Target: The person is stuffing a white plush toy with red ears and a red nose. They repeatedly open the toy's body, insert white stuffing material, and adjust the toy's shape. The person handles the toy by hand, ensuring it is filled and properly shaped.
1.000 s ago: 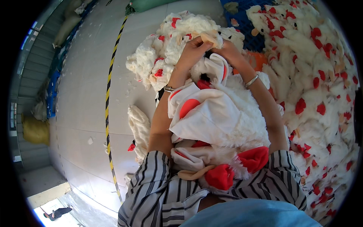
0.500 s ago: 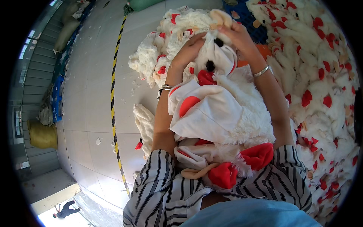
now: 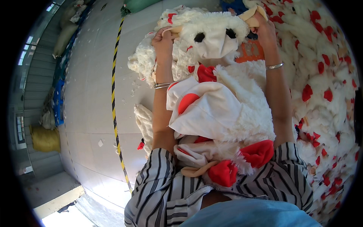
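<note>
White plush toy-animal skin with black eye patches, tan ears and red trim (image 3: 213,38) is stretched flat between both hands, out in front of the chest, above the bundle of similar skins on the lap. Left hand (image 3: 163,39) is pinched closed on the tan ear at the skin's left edge; right hand (image 3: 264,28) is closed on the other tan ear at its right edge. To do this well, I judge: keep both ears gripped firmly, pull evenly so the face spreads without twisting, keep it clear of the lap bundle (image 3: 223,125). Big heap of white-and-red plush pieces (image 3: 325,83) lies right of the right hand; grey floor with yellow-black tape line (image 3: 114,94) left of the left hand. Fingertips are buried in fur, the skin's lower body merges with the bundle, and the heap's far edge is cut off.
</note>
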`<state>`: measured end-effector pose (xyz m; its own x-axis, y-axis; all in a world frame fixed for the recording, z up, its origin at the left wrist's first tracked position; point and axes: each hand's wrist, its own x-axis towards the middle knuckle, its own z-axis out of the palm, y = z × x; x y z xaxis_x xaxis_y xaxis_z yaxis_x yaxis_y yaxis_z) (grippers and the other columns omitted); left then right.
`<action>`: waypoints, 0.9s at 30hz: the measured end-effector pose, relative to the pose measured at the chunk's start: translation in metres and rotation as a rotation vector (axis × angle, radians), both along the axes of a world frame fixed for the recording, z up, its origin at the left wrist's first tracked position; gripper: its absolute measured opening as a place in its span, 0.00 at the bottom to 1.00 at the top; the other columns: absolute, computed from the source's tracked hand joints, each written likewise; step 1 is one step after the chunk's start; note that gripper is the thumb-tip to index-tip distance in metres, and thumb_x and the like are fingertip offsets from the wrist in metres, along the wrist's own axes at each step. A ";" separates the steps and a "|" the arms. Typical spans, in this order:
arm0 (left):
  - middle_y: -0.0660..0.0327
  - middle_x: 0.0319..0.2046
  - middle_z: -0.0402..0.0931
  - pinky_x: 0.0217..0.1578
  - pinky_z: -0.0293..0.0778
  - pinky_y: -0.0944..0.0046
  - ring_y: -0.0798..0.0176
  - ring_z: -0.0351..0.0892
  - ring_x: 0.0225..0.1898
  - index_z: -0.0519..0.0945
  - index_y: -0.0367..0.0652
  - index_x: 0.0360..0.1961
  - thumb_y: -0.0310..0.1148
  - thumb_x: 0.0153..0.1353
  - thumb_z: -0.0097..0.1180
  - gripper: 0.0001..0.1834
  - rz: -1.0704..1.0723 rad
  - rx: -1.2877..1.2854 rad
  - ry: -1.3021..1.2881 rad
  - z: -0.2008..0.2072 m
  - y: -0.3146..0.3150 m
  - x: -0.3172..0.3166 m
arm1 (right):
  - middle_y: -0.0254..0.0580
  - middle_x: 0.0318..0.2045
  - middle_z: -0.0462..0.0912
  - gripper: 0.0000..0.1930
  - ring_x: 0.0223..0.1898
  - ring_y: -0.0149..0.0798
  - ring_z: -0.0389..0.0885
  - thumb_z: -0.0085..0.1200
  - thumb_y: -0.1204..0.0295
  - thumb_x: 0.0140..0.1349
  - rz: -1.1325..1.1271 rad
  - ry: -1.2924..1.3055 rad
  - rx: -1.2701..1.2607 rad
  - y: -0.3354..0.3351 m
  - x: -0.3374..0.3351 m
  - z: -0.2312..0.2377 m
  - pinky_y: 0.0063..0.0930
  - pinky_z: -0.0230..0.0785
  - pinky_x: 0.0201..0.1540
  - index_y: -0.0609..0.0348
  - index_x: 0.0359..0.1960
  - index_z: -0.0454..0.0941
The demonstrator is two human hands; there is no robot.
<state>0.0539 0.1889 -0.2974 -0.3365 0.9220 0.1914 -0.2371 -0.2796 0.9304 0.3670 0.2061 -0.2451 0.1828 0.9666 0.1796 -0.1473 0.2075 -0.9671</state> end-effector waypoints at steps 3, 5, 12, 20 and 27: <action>0.64 0.28 0.79 0.23 0.64 0.76 0.77 0.69 0.22 0.82 0.39 0.39 0.24 0.59 0.49 0.11 -0.035 -0.011 -0.033 -0.011 0.002 -0.007 | 0.36 0.24 0.79 0.22 0.21 0.25 0.71 0.52 0.54 0.64 -0.003 -0.197 -0.065 0.000 0.003 -0.015 0.21 0.58 0.22 0.65 0.33 0.80; 0.65 0.28 0.79 0.24 0.64 0.76 0.77 0.68 0.23 0.82 0.40 0.40 0.25 0.59 0.51 0.10 0.000 -0.009 0.006 -0.006 0.001 -0.008 | 0.35 0.26 0.80 0.19 0.22 0.24 0.72 0.52 0.56 0.65 0.021 -0.159 -0.097 0.006 0.008 -0.020 0.19 0.62 0.24 0.63 0.36 0.79; 0.67 0.32 0.79 0.30 0.64 0.76 0.78 0.70 0.30 0.82 0.41 0.40 0.25 0.61 0.53 0.08 0.037 -0.030 -0.076 -0.001 -0.001 -0.024 | 0.35 0.30 0.81 0.15 0.25 0.24 0.76 0.51 0.61 0.66 0.055 -0.188 -0.134 0.021 0.026 -0.037 0.17 0.69 0.29 0.60 0.42 0.78; 0.53 0.43 0.77 0.45 0.70 0.62 0.59 0.75 0.43 0.79 0.37 0.45 0.33 0.58 0.58 0.16 0.401 0.177 0.486 -0.020 0.009 -0.024 | 0.32 0.31 0.80 0.14 0.29 0.22 0.75 0.51 0.64 0.66 0.098 -0.165 0.098 0.012 -0.008 -0.015 0.17 0.69 0.31 0.61 0.45 0.78; 0.51 0.42 0.79 0.44 0.73 0.61 0.56 0.78 0.42 0.78 0.34 0.48 0.43 0.54 0.64 0.26 -0.492 -0.160 0.804 -0.012 -0.021 0.043 | 0.38 0.30 0.81 0.07 0.29 0.27 0.80 0.49 0.73 0.66 0.412 -0.166 0.091 -0.020 -0.057 0.037 0.19 0.71 0.30 0.62 0.40 0.78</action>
<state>0.0966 0.1678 -0.3098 0.2730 0.9604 0.0561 0.4326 -0.1746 0.8845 0.3097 0.1859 -0.2082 -0.2527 0.9314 0.2620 -0.0804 0.2496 -0.9650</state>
